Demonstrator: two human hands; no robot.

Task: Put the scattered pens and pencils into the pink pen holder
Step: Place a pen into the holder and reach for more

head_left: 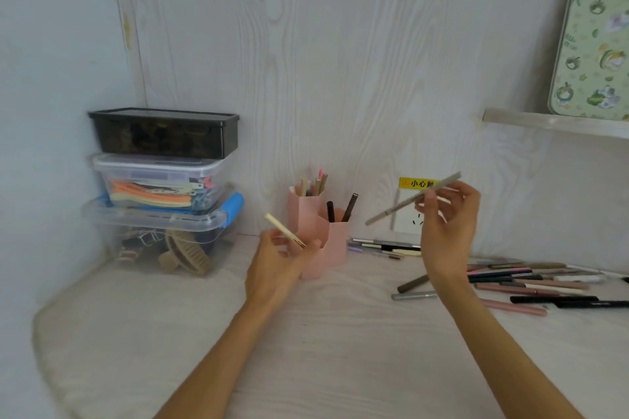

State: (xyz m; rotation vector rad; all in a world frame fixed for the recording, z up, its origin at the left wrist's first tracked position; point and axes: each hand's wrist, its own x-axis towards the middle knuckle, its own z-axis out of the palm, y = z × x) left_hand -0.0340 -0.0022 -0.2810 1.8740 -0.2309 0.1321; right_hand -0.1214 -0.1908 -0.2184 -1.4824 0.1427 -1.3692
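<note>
The pink pen holder (335,241) stands near the back wall with several pens sticking out of its compartments. My left hand (277,257) is just left of it and grips a cream pencil (282,230) that points up and left. My right hand (447,219) is raised to the right of the holder, pinching a long grey pen (394,211) held slanted in the air. Scattered pens and pencils (531,282) lie on the desk at the right, and a few more pens (381,247) rest behind the holder by the wall.
A stack of three plastic boxes (160,187) fills the back left corner. A wall socket (408,218) with a yellow warning label sits behind my right hand. A shelf (554,122) with a floral board (592,44) juts out at the upper right.
</note>
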